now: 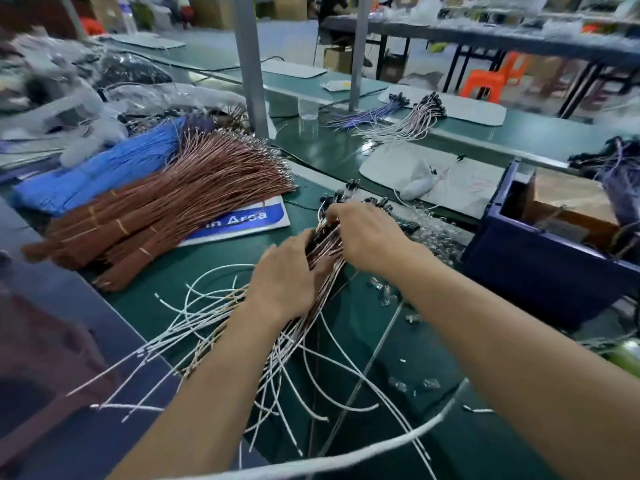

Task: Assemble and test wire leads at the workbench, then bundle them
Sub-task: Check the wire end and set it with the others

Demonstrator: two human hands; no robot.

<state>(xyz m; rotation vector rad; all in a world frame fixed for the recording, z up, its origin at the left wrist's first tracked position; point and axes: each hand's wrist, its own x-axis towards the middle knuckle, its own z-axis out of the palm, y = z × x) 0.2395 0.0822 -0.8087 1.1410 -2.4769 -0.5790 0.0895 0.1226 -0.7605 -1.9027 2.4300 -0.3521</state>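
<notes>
A: Left hand [287, 275] — state?
B: Fingers are curled over the wire leads [325, 251]; the bunch is gripped about midway along.
A: Right hand [367, 233]?
B: Clamped on the same bunch, further up, just short of the black connectors [346, 195]. Fingertips are hidden under the palm.
A: Where are the leads placed?
B: On the green bench [398, 334], centre, held between both hands. White tails [207, 306] are fanned loose toward the near edge, some overhanging it.
A: Anything else to be logged?
B: Brown wire bundles [173, 202] are stacked to the left, tied with bands; blue bundles [104, 171] are laid just behind them. A blue-and-white sign [256, 220] is partly covered by the brown tips — "Area" is legible. A dark blue bin [540, 265] is seen on the right, near the right hand. Small clear parts [433, 233] are scattered between bin and hand; type can't be told. Two more lead bunches [405, 126] are laid further back, beside a clear cup [308, 109].
</notes>
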